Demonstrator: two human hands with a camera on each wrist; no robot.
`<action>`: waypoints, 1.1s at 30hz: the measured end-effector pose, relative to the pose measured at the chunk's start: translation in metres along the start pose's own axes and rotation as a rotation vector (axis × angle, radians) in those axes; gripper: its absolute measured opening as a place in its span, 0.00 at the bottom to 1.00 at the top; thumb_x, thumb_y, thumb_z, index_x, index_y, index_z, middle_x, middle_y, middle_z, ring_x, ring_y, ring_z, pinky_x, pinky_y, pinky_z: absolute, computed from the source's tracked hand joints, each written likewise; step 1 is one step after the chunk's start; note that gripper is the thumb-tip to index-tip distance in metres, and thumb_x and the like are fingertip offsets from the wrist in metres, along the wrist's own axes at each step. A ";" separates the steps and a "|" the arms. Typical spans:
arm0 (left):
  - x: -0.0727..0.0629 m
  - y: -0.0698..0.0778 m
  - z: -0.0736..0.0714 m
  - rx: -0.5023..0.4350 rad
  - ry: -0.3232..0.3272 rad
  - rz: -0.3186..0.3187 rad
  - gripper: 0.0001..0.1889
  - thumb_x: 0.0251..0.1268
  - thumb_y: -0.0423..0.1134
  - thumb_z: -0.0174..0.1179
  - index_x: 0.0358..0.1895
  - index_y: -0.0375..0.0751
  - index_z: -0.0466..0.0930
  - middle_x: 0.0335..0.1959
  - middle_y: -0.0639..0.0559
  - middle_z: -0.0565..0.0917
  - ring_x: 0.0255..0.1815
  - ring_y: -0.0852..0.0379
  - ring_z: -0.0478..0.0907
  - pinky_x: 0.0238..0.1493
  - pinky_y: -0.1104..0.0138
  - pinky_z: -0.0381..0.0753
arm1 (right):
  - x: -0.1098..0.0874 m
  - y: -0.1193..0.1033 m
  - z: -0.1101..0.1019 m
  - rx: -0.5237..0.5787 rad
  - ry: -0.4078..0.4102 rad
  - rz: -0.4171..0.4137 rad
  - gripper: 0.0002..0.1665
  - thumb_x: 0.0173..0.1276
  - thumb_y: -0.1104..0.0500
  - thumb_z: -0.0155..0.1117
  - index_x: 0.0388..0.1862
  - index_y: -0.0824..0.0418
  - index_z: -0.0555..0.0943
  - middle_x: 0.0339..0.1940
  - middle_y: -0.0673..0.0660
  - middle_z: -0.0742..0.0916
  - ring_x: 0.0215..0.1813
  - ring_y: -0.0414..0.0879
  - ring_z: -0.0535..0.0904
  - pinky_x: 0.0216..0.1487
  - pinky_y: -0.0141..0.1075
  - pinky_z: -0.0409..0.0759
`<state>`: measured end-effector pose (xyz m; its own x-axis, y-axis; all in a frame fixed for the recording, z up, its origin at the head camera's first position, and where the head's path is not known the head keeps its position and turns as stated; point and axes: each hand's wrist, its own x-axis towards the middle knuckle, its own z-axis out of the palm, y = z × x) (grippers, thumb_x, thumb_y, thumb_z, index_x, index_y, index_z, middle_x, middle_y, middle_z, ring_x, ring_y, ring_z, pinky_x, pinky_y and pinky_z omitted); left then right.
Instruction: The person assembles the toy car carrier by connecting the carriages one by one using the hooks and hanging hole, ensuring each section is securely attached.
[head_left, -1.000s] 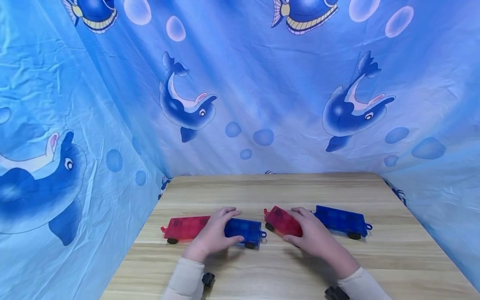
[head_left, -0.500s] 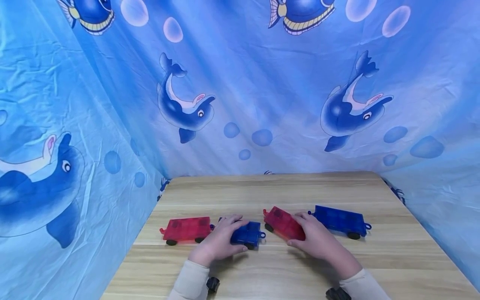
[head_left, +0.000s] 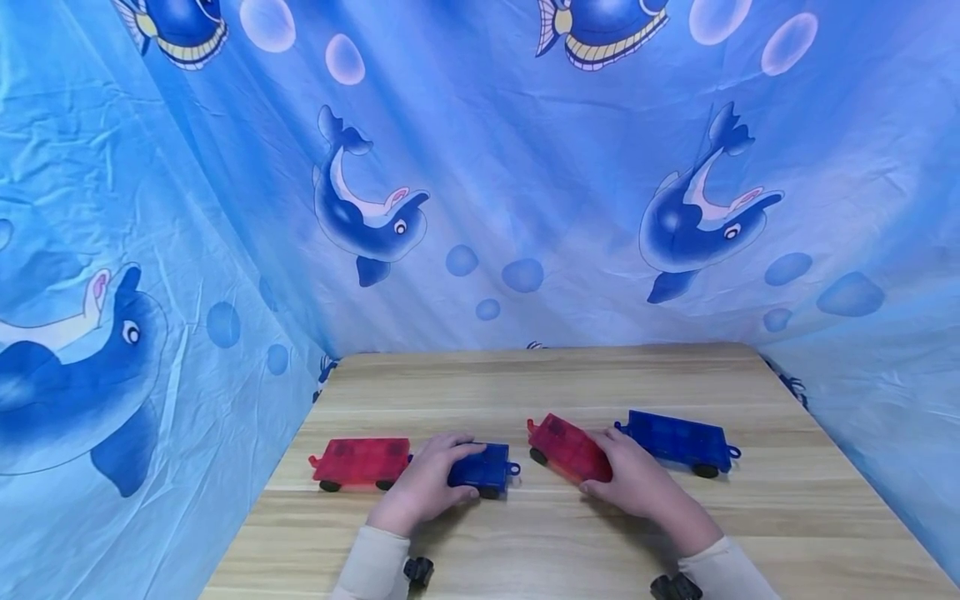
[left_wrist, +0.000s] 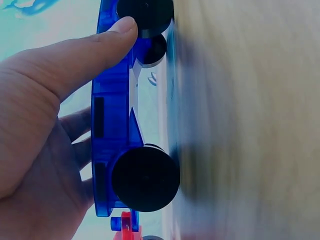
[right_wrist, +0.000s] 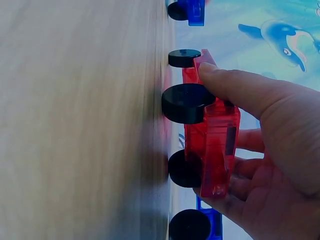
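Note:
My left hand (head_left: pixel 429 481) grips a translucent blue toy train wagon (head_left: pixel 486 468) with black wheels, thumb on its near side and fingers across the far side. A red wagon (head_left: pixel 362 461) stands end to end with it on the left; in the left wrist view a red coupling piece (left_wrist: pixel 126 222) overlaps the blue wagon's end. To the right, my right hand (head_left: pixel 634 479) holds a second red wagon (head_left: pixel 566 446) at its near right end, the wagon slanting across the table. Between the red wagon and the blue one's ring (head_left: pixel 514 469) is a small gap.
A second blue wagon (head_left: pixel 678 440) stands just beyond my right hand, its ring end pointing right. The wooden table (head_left: pixel 540 383) is backed and flanked by a blue curtain (head_left: pixel 480 167) printed with dolphins. Black wrist devices (head_left: pixel 418 572) sit at both cuffs.
My left hand first shifts right over the blue wagon, then back left, and the blue and left red wagons have moved slightly left together. The right hand and its red wagon stay nearly still.

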<state>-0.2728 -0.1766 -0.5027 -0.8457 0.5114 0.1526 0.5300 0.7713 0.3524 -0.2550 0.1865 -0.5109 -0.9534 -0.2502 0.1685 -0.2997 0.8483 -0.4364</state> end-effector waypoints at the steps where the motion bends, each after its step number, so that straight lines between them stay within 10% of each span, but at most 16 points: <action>1: 0.000 -0.001 0.000 -0.002 0.005 0.002 0.36 0.62 0.51 0.77 0.74 0.60 0.76 0.74 0.51 0.74 0.75 0.43 0.66 0.72 0.39 0.66 | 0.000 0.000 0.000 0.003 0.001 -0.004 0.49 0.54 0.43 0.86 0.72 0.58 0.78 0.61 0.56 0.84 0.58 0.52 0.81 0.56 0.53 0.83; 33: -0.005 -0.007 -0.001 -0.127 0.076 -0.087 0.35 0.58 0.53 0.79 0.70 0.59 0.79 0.64 0.55 0.78 0.69 0.46 0.70 0.64 0.42 0.75 | 0.001 0.000 0.003 0.050 -0.019 -0.008 0.49 0.54 0.46 0.86 0.73 0.55 0.77 0.63 0.53 0.83 0.57 0.47 0.79 0.54 0.47 0.82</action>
<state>-0.2722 -0.1857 -0.5048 -0.8927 0.4114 0.1839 0.4467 0.7550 0.4801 -0.2558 0.1855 -0.5133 -0.9514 -0.2660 0.1552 -0.3080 0.8223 -0.4786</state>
